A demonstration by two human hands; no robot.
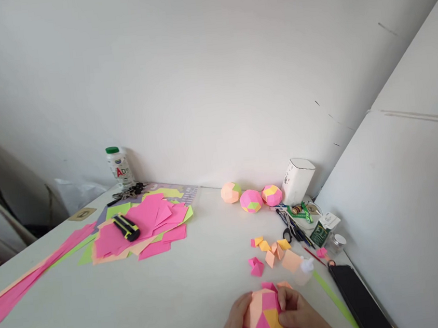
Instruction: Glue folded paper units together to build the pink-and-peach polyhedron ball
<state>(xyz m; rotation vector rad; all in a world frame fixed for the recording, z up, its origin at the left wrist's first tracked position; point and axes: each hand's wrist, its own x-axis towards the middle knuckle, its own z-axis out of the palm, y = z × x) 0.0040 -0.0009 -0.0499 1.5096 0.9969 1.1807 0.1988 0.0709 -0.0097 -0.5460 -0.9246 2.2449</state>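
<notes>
A faceted paper ball [262, 324] in pink, peach and yellow is held between my two hands at the bottom of the view. My left hand [235, 323] wraps around its left side. On the right side, the thumb and fingers of my right hand [295, 316] close on the ball's edge. The ball's lower part runs out of view. Just beyond it are folded paper pieces: a pink one [257, 266], peach ones [270, 258] and yellow ones [264, 246]. A small glue bottle [306, 267] with a whitish tip stands close to my right hand.
Three finished-looking paper balls [251, 201] sit by the wall beside a white box [298, 180]. Scissors [287, 231], pens, a jar [336, 243] and a black phone-like slab [358, 298] line the right. Leftward lie paper sheets [146, 218], a utility knife [126, 227], paper strips [45, 265] and a bottle [119, 166].
</notes>
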